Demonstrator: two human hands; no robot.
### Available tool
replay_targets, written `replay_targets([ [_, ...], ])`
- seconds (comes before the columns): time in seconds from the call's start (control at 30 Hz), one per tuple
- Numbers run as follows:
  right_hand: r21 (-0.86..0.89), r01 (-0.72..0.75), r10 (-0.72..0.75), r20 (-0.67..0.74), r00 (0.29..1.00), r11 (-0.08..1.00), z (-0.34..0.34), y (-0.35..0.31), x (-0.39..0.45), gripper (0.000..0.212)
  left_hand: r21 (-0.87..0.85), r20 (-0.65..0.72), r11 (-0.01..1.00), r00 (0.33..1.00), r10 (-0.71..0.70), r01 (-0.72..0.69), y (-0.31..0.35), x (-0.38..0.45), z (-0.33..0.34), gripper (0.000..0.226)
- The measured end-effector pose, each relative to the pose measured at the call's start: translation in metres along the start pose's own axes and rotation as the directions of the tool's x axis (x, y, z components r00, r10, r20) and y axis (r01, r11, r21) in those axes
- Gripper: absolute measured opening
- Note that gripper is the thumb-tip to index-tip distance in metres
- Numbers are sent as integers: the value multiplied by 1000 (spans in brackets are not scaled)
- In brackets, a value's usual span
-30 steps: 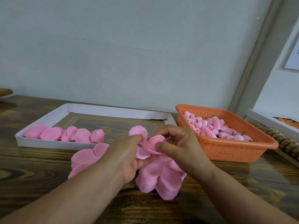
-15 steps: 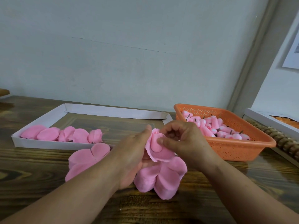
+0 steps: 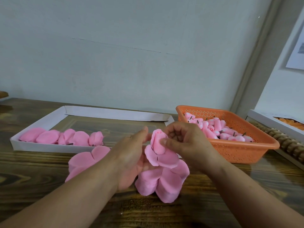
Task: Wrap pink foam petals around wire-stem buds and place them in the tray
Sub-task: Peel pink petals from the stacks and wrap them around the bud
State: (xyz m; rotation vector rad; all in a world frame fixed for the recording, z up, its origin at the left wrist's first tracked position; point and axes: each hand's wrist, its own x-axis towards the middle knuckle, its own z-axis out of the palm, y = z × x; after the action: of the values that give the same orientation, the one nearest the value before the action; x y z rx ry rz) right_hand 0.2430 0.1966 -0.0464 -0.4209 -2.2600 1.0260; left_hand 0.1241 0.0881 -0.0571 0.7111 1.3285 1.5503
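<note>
Orange basket (image 3: 243,152) of buds (image 3: 213,129) sits beside white tray (image 3: 41,146).

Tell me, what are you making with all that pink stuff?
A person is making foam flowers. The right hand pinches a pink bud while the left hand holds a petal around it. More loose petals lie on the wooden table. Finished flowers sit in the white tray, and the orange basket holds spare buds.
</note>
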Motion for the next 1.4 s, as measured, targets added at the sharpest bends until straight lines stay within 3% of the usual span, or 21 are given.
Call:
replay_targets([
  [0.13, 49, -40, 40, 6, 999, 998, -1, 1, 0, 12, 94, -55, 996, 998, 10, -5, -5, 3, -1, 17],
  [0.27, 78, -60, 57, 33, 998, 995, -2, 1, 1, 14, 55, 4, 997, 999, -54, 54, -7, 3, -2, 20],
  [0.5, 203, -124, 128, -9, 992, 971, 3, 6, 1, 11, 18, -33, 999, 999, -41, 42, -6, 2, -2, 15],
  [0.57, 218, -129, 126, 26, 992, 967, 1, 5, 1, 6, 27, -18, 999, 999, -38, 38, -4, 2, -3, 14],
  [0.67, 304, -169, 142, 109, 984, 938, -6, 5, 3, 20, -14, 28, 999, 999, -31, 31, -2, 2, -5, 17],
  [0.87, 205, -122, 92, 152, 984, 971, -13, 11, 4, 19, 20, 106, 999, 994, -32, 30, -3, 1, -6, 19],
  [1.1, 250, -87, 58, 122, 991, 964, -8, 14, 4, 3, 80, 71, 996, 996, -54, 48, -4, 1, -5, 17],
  [1.27, 261, -90, 57, 129, 990, 961, -7, 5, 1, 32, 113, 5, 993, 999, -41, 40, -6, 3, -3, 17],
  [1.4, 313, -149, 125, 95, 988, 938, -8, 7, 4, 24, 198, -24, 980, 1000, 17, -12, -8, 3, -4, 16],
])
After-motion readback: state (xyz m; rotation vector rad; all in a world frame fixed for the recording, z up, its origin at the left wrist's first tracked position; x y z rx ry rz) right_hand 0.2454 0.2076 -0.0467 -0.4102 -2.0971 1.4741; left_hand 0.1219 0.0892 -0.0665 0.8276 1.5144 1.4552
